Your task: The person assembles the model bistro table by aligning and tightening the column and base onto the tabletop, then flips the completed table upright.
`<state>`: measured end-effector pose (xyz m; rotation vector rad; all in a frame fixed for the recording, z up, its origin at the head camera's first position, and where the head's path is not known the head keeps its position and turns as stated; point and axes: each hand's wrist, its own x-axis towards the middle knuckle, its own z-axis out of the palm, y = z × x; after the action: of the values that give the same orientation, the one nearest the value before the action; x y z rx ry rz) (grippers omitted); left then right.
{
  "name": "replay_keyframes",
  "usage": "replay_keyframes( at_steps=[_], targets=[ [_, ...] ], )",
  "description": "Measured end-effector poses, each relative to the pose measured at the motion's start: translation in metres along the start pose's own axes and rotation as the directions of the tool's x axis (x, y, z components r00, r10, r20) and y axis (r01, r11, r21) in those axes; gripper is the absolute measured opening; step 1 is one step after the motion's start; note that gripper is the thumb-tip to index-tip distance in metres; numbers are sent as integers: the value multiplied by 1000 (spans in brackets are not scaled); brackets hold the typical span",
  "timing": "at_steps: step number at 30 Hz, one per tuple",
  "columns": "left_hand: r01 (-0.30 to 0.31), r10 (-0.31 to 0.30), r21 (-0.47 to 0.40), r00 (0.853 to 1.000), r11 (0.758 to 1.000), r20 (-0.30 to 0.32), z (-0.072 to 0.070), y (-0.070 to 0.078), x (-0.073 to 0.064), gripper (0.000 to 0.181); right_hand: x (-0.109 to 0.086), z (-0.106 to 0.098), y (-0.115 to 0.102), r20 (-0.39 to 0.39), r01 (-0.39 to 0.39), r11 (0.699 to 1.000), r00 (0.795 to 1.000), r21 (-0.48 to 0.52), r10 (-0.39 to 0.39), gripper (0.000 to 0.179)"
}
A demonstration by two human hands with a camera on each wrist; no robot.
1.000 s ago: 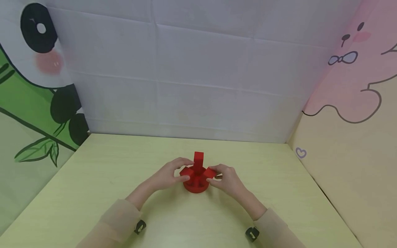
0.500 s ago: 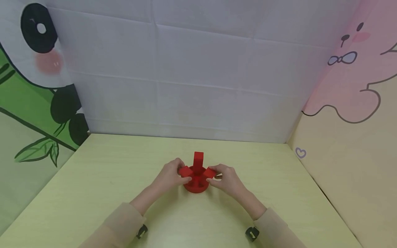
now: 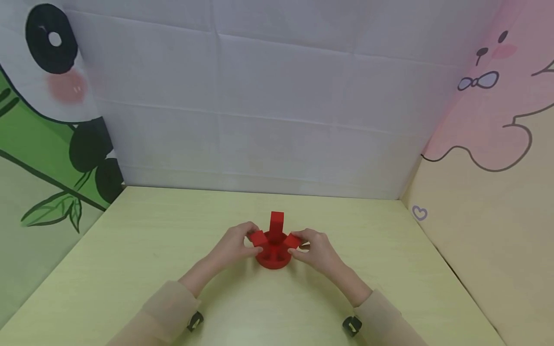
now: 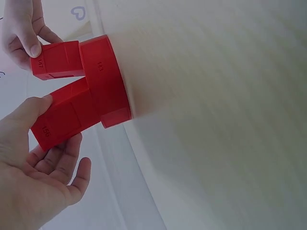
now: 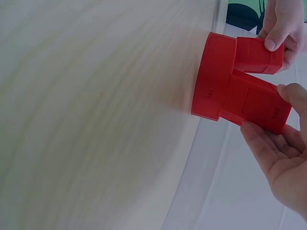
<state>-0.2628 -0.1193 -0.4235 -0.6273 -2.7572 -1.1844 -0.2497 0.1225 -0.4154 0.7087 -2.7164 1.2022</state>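
Observation:
A red round base (image 3: 273,264) stands on the table, with three red rectangular blocks rising from it. My left hand (image 3: 233,244) pinches the left block (image 3: 259,238) between thumb and fingers; this block leans outward from the base. On the other side, my right hand (image 3: 319,252) holds the right block (image 3: 293,241), also tilted outward. Neither hand touches the rear block (image 3: 277,223), which stands nearly upright. In the left wrist view the left block (image 4: 69,115) has one end inside the ring-shaped rim (image 4: 105,81). The right wrist view shows the right block (image 5: 256,103) likewise meeting the rim.
The pale wooden table (image 3: 372,240) extends around the base. A white sheet (image 3: 277,96) hangs behind it. Printed cartoon panels stand at the left (image 3: 56,144) and right (image 3: 489,168). A dark strap piece (image 3: 352,326) sits by the right sleeve, another (image 3: 195,321) by the left.
My left fingers, spread loosely around the left block a second ago, have closed in on it. That block has turned and shifted slightly. My right hand looks unmoved.

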Motion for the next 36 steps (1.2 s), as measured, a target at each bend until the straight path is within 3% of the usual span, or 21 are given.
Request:
replay_keyframes(
  at_steps=[5, 9, 12, 15, 20, 22, 24, 27, 30, 36],
  targets=[
    [15, -15, 11, 999, 1000, -31, 0, 4, 0, 32, -1, 0, 0, -9, -9, 1000, 1000, -21, 9, 39],
    [14, -13, 7, 995, 1000, -103, -1, 14, 4, 31, -2, 0, 6, -91, 18, 1000, 996, -22, -20, 42],
    [40, -40, -5, 988, 999, -152, -3, 24, 7, 29, -5, 0, 10, -185, 82, 996, 979, -27, -86, 46],
    [93, -99, -38, 978, 995, -184, -5, 33, 10, 28, -10, -1, 10, -256, 163, 980, 949, -110, -186, 51],
    [147, -170, -107, 952, 983, -254, -11, 47, 15, 31, -18, -3, 3, -301, 287, 889, 866, -356, -400, 54],
    [162, -190, -123, 944, 979, -270, -13, 52, 18, 33, -19, -3, -1, -292, 333, 842, 830, -425, -476, 54],
    [178, -211, -138, 938, 974, -275, -14, 56, 19, 34, -19, -3, -6, -266, 370, 802, 807, -469, -527, 54],
    [199, -240, -171, 931, 965, -274, -17, 63, 20, 34, -19, -2, -12, -205, 402, 747, 794, -529, -572, 55],
    [211, -263, -208, 927, 955, -267, -19, 67, 20, 32, -19, -1, -15, -168, 417, 710, 786, -567, -595, 53],
    [240, -300, -258, 927, 936, -226, -22, 71, 19, 31, -18, -6, -18, -167, 470, 683, 743, -559, -648, 46]
  ],
)
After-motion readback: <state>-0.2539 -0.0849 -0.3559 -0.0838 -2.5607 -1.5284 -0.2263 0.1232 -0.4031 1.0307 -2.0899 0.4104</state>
